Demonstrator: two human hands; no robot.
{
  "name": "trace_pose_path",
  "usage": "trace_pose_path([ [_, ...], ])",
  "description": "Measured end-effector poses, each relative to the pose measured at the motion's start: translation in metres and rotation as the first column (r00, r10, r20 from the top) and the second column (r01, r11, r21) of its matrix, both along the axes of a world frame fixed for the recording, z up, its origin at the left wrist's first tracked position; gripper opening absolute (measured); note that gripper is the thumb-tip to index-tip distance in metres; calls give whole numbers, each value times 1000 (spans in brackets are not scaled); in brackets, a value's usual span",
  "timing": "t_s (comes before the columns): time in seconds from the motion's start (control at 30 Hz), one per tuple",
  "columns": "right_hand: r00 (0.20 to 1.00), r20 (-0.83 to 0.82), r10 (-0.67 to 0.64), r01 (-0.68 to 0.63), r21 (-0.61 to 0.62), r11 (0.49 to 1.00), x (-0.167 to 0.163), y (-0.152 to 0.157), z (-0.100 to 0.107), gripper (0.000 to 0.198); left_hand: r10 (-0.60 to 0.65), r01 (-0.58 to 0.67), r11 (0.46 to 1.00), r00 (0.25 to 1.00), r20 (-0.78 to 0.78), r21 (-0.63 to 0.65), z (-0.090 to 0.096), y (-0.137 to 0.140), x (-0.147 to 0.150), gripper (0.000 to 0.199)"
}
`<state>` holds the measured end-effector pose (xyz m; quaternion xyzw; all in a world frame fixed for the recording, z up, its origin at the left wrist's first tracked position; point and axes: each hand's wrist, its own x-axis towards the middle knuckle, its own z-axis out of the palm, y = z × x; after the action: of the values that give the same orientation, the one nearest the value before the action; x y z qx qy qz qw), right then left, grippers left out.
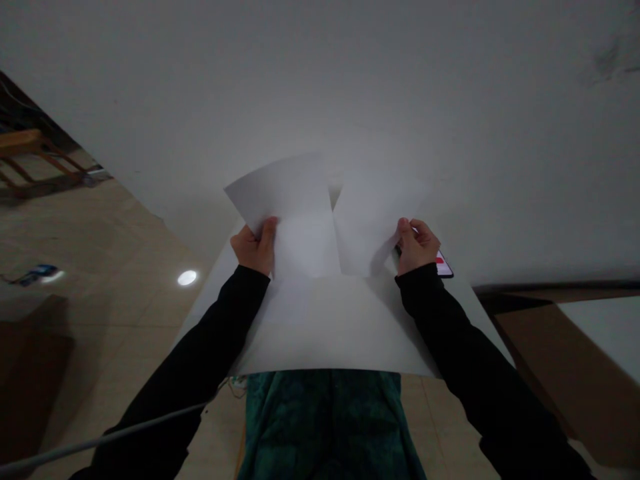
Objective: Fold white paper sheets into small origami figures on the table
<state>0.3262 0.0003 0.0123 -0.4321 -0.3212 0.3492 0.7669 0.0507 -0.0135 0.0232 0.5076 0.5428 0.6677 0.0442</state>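
My left hand [256, 245] pinches a white sheet of paper [303, 220] by its left side, thumb on the near face. A second white sheet [367, 217] is gripped at its right edge by my right hand [416, 244]. Both sheets are held up above the white table [330, 333], tilted apart at the top with a narrow V-shaped gap between them. Lower down their inner edges meet or overlap; whether they are joined there I cannot tell. Partly behind my right hand lies a phone [443, 265] with its screen lit.
A pale wall [350, 80] rises right behind the table. Brown boxes stand on the right [560, 360] and at the lower left [30, 373]. A wooden stool [35, 150] is at the far left. A grey cable [150, 423] crosses near my left forearm.
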Motion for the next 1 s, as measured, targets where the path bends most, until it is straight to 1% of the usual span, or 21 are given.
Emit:
trace_pose_path([
  [0.1, 999, 17, -50, 49, 5, 999, 6, 3, 1, 40, -5, 3, 1000, 997, -80, -24, 0, 1, -5, 29],
  [0.2, 993, 49, -107, 105, 32, 994, 10, 5, 3, 38, 19, -26, 998, 993, -112, -57, -2, 5, -11, 32],
  [0.33, 988, 86, -130, 126, 57, 990, 16, 8, 3, 41, 77, -80, 996, 993, -90, -28, -5, 12, -16, 34],
  [0.4, 986, 110, -127, 121, 64, 991, 17, 10, 2, 43, 74, -75, 997, 996, -53, -13, -6, 15, -17, 35],
  [0.47, 981, 134, -142, 131, 87, 988, 16, 11, 0, 43, 6, -7, 999, 1000, -16, -36, -6, 16, -17, 32],
  [0.53, 973, 159, -168, 151, 115, 982, 15, 11, 0, 43, -134, 134, 984, 991, 10, -120, -7, 16, -15, 30],
  [0.6, 960, 190, -205, 182, 135, 974, 15, 10, 0, 42, -268, 272, 933, 962, 51, -235, -10, 16, -13, 35],
  [0.63, 951, 212, -226, 198, 142, 970, 16, 10, 1, 41, -313, 322, 903, 946, 79, -282, -13, 16, -12, 39],
  [0.67, 941, 235, -241, 211, 147, 966, 17, 9, 2, 41, -340, 356, 882, 934, 104, -308, -15, 16, -11, 42],
  [0.7, 935, 254, -248, 216, 147, 965, 18, 8, 4, 40, -352, 373, 875, 928, 122, -309, -17, 16, -10, 44],
  [0.73, 933, 267, -242, 212, 139, 967, 18, 6, 5, 41, -351, 374, 879, 927, 128, -295, -20, 16, -8, 44],
  [0.8, 944, 270, -187, 167, 94, 981, 17, 4, 8, 43, -309, 324, 911, 946, 99, -257, -23, 18, -7, 43],
  [0.87, 961, 265, -74, 67, 36, 997, 15, 1, 10, 47, -205, 206, 952, 978, 28, -226, -25, 19, -8, 40],
  [0.93, 964, 253, 79, -82, 0, 997, 10, -3, 12, 50, -89, 81, 979, 995, -36, -187, -25, 21, -10, 37],
  [1.0, 945, 210, 252, -255, -14, 967, 5, -7, 14, 52, -6, 0, 992, 999, -49, -129, -24, 22, -14, 35],
])
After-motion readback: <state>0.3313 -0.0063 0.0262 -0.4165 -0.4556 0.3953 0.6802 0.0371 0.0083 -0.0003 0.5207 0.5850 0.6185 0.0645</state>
